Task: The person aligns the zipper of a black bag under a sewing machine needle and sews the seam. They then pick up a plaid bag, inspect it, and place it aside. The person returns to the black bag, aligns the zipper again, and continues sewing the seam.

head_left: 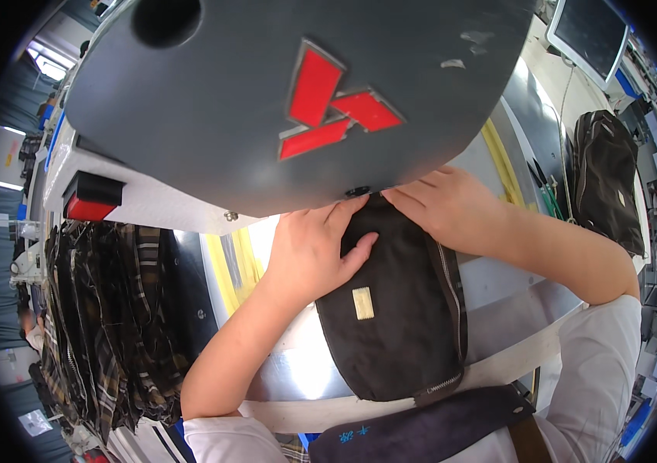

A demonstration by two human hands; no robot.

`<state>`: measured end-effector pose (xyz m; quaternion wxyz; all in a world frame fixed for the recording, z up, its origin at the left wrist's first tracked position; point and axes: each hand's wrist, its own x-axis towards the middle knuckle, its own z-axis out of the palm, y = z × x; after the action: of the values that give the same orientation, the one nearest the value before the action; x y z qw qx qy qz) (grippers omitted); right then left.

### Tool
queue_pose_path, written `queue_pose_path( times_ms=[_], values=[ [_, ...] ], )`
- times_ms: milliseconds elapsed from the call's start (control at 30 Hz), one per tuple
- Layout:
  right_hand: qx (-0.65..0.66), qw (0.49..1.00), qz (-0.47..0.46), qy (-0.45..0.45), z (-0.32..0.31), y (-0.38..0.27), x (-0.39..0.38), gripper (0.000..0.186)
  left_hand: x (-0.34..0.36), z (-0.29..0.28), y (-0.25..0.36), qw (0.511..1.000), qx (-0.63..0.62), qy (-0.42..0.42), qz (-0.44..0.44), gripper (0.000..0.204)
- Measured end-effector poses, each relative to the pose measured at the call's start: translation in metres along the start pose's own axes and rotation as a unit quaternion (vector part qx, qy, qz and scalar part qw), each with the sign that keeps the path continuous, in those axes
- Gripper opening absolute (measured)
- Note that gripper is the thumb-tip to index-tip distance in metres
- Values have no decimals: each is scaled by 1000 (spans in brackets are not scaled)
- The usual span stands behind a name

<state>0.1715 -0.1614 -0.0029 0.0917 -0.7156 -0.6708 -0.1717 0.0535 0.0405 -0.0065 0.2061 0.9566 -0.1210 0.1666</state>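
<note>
A dark brown fabric piece [394,332], with a zipper down its right side and a cream label, lies on the metal worktable [513,316], its top end beneath a large grey machine head [228,116] with a red emblem. My left hand [309,247] rests on the fabric’s upper left, thumb apart and fingers reaching toward the machine’s lower edge. On the upper right, my right hand [459,208] lies with fingers extended and slightly bent; some fingertips are obscured at the machine’s edge.
Plaid and dark fabric pieces [112,324] are piled at left. A dark zippered piece [604,181] lies at right, near scissors or snips [548,189] with green handles and a cord. A monitor [587,35] stands upper right. Part of another person [34,332] shows at far left.
</note>
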Motion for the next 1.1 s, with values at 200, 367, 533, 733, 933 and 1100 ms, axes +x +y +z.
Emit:
queue_pose_path(
  times_ms=[200, 367, 533, 733, 933, 1100],
  values=[
    [11, 1000, 20, 5, 6, 11, 7, 37, 8, 0, -7, 999, 34, 8, 1, 36],
    [2, 1000, 17, -8, 1, 8, 4, 36, 8, -1, -5, 1000, 18, 5, 0, 35],
    [3, 1000, 14, 10, 1, 8, 5, 35, 7, 1, -7, 1000, 17, 18, 9, 35],
    [6, 1000, 18, 12, 0, 7, 5, 34, 6, 1, -6, 999, 23, 21, 14, 36],
    [9, 999, 47, 20, 5, 0, 4, 32, 0, -1, -7, 1000, 11, 22, 7, 34],
    [42, 988, 146, 12, 6, -22, 4, 21, -8, -8, -5, 998, -52, 15, -18, 27]
  ],
)
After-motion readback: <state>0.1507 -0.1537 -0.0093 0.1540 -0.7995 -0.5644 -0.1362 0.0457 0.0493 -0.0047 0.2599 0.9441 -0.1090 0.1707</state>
